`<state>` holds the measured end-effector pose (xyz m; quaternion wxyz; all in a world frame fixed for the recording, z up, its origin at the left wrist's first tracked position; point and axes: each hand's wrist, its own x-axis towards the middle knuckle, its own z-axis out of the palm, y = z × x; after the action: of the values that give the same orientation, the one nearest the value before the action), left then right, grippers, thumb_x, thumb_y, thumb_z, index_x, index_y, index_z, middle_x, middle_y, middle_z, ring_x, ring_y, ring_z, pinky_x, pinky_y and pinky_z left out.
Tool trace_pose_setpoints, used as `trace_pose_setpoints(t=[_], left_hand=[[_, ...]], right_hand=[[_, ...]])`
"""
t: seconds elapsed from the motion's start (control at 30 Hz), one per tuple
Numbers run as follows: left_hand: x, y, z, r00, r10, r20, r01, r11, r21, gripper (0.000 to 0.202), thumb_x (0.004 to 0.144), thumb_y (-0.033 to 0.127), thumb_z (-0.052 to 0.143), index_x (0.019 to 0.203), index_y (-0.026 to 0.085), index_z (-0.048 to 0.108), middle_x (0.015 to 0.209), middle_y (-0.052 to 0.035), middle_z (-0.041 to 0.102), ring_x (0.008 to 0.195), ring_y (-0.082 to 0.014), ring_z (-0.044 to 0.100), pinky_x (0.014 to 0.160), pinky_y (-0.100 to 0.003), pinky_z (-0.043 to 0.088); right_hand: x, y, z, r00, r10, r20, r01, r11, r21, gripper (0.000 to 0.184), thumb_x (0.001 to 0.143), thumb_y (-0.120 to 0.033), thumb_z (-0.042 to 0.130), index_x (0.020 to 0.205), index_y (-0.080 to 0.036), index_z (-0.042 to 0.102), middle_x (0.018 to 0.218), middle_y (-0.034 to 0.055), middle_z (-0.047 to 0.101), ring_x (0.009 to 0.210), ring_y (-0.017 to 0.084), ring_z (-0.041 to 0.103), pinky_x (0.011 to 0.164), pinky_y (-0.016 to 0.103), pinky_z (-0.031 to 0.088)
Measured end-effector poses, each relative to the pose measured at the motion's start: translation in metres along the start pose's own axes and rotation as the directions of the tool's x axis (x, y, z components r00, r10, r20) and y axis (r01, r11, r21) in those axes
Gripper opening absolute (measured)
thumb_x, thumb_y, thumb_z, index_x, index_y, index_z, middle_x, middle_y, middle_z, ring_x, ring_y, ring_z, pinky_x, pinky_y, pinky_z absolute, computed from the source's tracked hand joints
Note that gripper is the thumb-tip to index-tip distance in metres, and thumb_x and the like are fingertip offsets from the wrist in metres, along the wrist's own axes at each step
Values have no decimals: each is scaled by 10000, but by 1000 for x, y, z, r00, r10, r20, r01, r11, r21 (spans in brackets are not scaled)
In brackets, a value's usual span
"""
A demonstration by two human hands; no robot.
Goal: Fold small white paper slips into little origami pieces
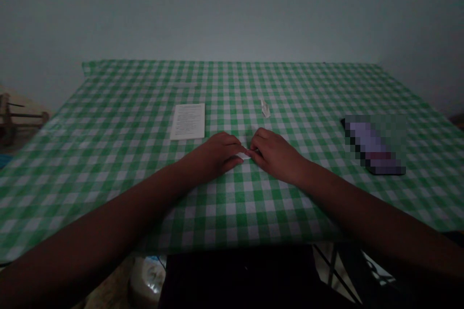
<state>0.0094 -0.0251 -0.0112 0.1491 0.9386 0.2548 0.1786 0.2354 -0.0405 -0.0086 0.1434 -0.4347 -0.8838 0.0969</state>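
Observation:
Between my two hands, low over the tablecloth, is a small piece of white paper (243, 156), mostly covered by my fingers. My left hand (221, 154) is closed on its left side, thumb below and fingers above. From the right, my right hand (271, 152) pinches the same paper with curled fingers, and the fingertips of both hands nearly meet. Just beyond my left hand lies a stack of printed paper or thin booklet (188, 121). A small folded piece of white paper (265, 108) stands past my right hand.
A green and white checked tablecloth (232, 207) covers the table, which reaches a plain wall (232, 9). On the right lies a dark phone-like object (375, 149), its surface pixelated. A faint pale strip (184, 85) lies toward the back left.

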Motion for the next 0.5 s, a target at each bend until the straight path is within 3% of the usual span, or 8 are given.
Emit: trace_pose_setpoints(t=[0.2,0.37,0.5], left_hand=[[0,1,-1,998,-55,-12,54,995,-82,179,958,222,601,1118,193,678,1054,-65,677,1008,-200,605,911,-361,512],[0,-1,0,1000,3,-14,-5,997,-78,164,987,248,566,956,188,715,1007,-55,693,956,-184,613,941,-380,497],[-1,-1,1,1000,0,-24,0,999,-35,157,976,248,583,955,199,732,1030,-56,705,969,-197,615,942,-397,485]], right_hand=[[0,-3,-1,1000,13,1,-13,1000,-10,224,1014,-308,503,880,-155,597,923,83,566,844,201,545,748,342,441],[-1,-2,-1,1000,24,-7,-24,1000,-2,198,997,-310,539,865,-170,586,911,74,562,849,203,548,758,341,448],[-3,0,0,999,42,-28,-41,998,54,188,987,-343,556,900,-177,580,941,80,562,869,211,551,788,360,470]])
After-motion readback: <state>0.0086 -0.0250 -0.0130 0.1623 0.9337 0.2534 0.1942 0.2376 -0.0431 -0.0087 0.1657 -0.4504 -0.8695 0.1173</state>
